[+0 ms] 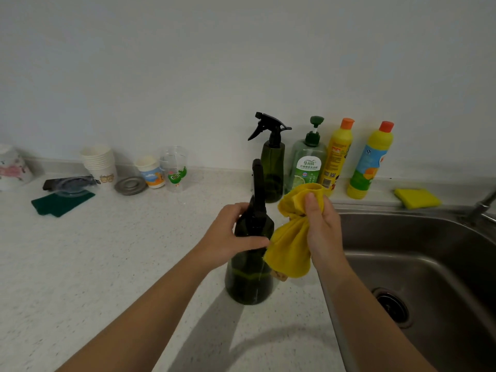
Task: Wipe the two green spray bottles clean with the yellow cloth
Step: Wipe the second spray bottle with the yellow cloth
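The near green spray bottle (249, 267) is standing upright on the speckled countertop (134, 264), just left of the sink's rim, with its black trigger head (258, 183) pointing away from the camera. Its long axis is running vertically. The left hand (230, 234) is wrapping around its shoulder, thumb lying across the front and fingers curling behind the neck, steadying it against the counter.

The yellow cloth (292, 237) is sitting bunched in the right hand (322, 229), which is closing around the cloth's gathered middle so that 1 puff is standing above the fist and a looser fold is hanging below. The hanging fold is reaching the bottle's right flank, beside the left thumb; whether it is pressing on the glass or only brushing it I cannot tell.

So the bottle is lying immediately to the left of the cloth hand, and the right hand is the nearer one to the uncovered right side and lower body. Judging from this, the wiping of bottle 1 is under way or about to begin, and the coming stroke calls for sweeping the cloth leftward and down along the upright body while the left hand is resisting any tipping.

The second green spray bottle (272, 162) is waiting upright at the wall behind, beside a green dish-soap pump bottle (308, 162) and 2 yellow cleaner bottles (338, 154). The steel sink (429, 237) is opening to the right.
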